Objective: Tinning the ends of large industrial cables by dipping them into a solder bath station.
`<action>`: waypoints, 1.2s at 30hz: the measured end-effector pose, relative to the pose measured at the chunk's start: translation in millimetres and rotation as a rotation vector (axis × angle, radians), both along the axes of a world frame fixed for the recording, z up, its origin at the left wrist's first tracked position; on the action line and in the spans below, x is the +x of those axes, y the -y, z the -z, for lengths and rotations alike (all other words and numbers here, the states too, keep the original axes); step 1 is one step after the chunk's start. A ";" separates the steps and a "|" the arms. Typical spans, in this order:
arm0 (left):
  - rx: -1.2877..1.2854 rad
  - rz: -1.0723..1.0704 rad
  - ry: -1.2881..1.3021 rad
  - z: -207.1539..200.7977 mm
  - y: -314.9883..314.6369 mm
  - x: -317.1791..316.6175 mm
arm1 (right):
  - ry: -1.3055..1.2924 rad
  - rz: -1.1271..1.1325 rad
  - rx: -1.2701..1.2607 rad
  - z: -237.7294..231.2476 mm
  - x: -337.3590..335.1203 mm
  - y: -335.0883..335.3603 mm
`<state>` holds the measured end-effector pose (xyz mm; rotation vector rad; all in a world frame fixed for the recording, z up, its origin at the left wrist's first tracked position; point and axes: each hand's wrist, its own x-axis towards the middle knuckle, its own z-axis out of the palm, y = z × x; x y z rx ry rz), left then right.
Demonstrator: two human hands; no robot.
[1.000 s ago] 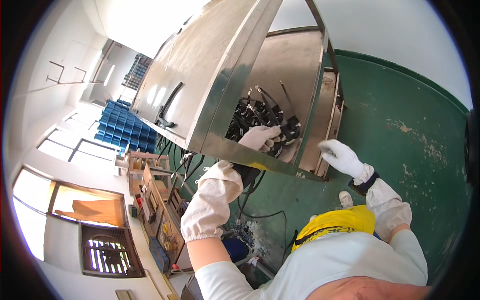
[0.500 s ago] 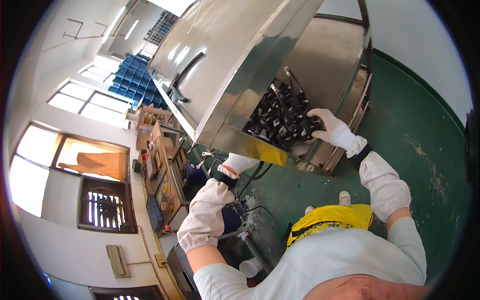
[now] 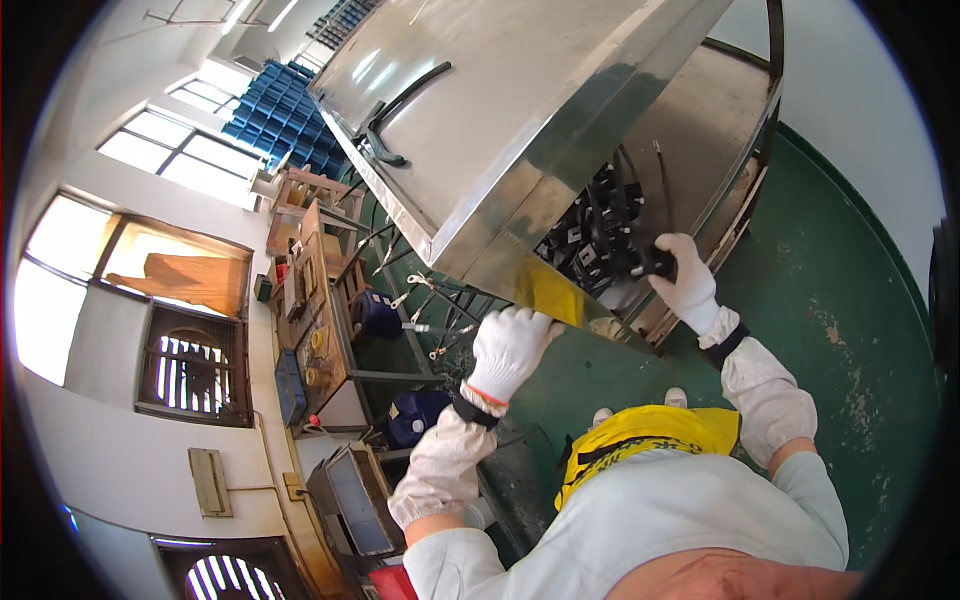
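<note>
My right hand point(image 3: 685, 280), in a white glove, pinches a black plastic part point(image 3: 655, 263) at the open end of the metal table. Beside it, under the tabletop, lies a heap of black plastic parts point(image 3: 590, 235); a thin dark cable point(image 3: 664, 180) rises next to the held part. My left hand point(image 3: 512, 350), also gloved, is below the table's near edge with its fingers curled; whatever is in them is hidden. Just left of it, black cables with metal lugs point(image 3: 425, 282) stick out from under the table. On the tabletop point(image 3: 520, 80) lies a bent black tube point(image 3: 400, 105).
A wooden workbench point(image 3: 325, 300) with tools and a blue crate point(image 3: 290, 385) stands to the left. Blue drums point(image 3: 415, 418) sit on the floor beneath it. Blue bins point(image 3: 285, 115) are stacked at the far left. Green floor point(image 3: 830, 330) spreads to the right.
My left hand has come out from behind the table's edge into plain view. The right hand has drawn back slightly from the heap with a black part in its fingers. The view has shifted.
</note>
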<state>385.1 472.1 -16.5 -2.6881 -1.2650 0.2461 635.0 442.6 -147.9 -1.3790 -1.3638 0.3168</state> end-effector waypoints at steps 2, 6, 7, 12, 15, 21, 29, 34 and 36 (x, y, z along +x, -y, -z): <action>0.060 0.024 0.061 17.5 12.4 -24.3 | 0.059 -0.070 0.028 -6.0 -3.1 8.0; 0.003 -0.090 0.150 32.1 42.5 -53.8 | 0.196 -0.175 -0.102 -3.6 -16.5 8.4; -0.030 -0.113 0.199 44.9 49.7 -56.3 | 0.238 -0.194 -0.143 -11.2 -15.9 6.4; -0.049 -0.153 0.331 108.7 38.8 -75.2 | 0.385 -0.284 -0.178 -27.8 -11.1 6.3; -0.027 -0.192 0.401 127.4 35.9 -76.7 | 0.404 -0.365 -0.336 -39.1 -8.3 7.9; 0.121 -0.263 0.560 101.8 55.0 -59.3 | 0.389 -0.324 -0.444 -40.8 -14.3 6.1; 0.364 -0.298 0.690 102.0 121.6 -43.2 | -0.150 -0.295 -0.246 31.4 28.7 45.8; 0.251 -0.507 0.770 152.6 166.8 -58.7 | -0.287 -0.167 -0.567 96.6 78.5 102.5; 0.081 -0.754 0.719 190.6 201.7 -82.7 | 0.046 -0.272 -0.368 111.4 72.8 119.8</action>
